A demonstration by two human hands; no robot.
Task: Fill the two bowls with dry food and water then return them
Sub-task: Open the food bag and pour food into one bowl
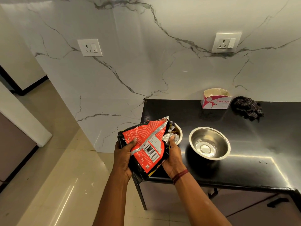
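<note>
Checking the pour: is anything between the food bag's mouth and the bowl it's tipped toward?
Nothing visible: the food bag has its open mouth right over the left bowl; the empty bowl stands apart.

Left bowl (178,134): mostly hidden behind the food bag (145,144); only its right rim and a dark glimpse inside show.
Left hand (123,154): fingers hidden behind the bag.
Bag print: fine text too small to read.
Tabletop (252,170): cut off at the right edge.
Forearms: cut off at the bottom edge.
</note>
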